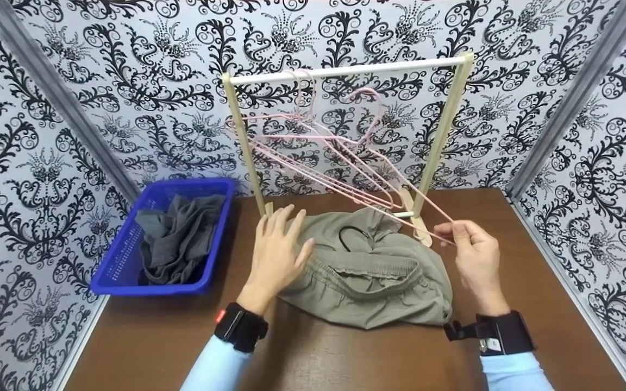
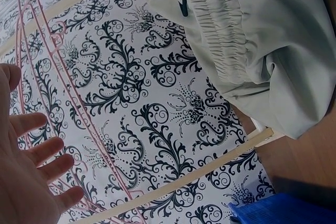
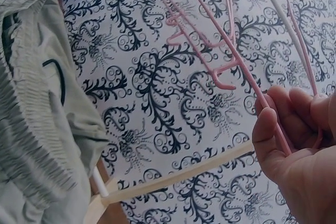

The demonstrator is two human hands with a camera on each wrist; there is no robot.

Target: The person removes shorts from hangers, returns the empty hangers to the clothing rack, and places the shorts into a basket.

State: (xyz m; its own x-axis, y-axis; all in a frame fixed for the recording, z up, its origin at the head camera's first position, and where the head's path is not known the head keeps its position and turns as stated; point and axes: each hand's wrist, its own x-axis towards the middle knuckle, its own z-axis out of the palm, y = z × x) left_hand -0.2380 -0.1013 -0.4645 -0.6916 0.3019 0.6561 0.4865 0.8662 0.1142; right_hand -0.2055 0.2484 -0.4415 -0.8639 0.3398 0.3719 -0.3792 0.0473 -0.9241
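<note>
My right hand (image 1: pixel 475 259) grips one corner of a pink clothes hanger (image 1: pixel 400 176), its hook unhooked from the rail and pointing up. In the right wrist view, curled fingers (image 3: pixel 273 135) wrap the hanger's end. My left hand (image 1: pixel 277 252) is spread with nothing in it, above the left edge of olive-green elastic-waist shorts (image 1: pixel 324 304). Those shorts lie on the table with the waistband toward me and a dark drawstring loop (image 1: pixel 352 234) showing. Other pink hangers (image 1: pixel 305 111) hang from the white rail (image 1: pixel 345 70) behind.
A small wooden garment rack (image 1: pixel 440 130) stands at the back of the brown table (image 1: pixel 313 358). On the left, a blue plastic basket (image 1: pixel 147 289) holds dark grey clothing (image 1: pixel 180 239). Patterned walls (image 1: pixel 171 49) enclose the back and sides.
</note>
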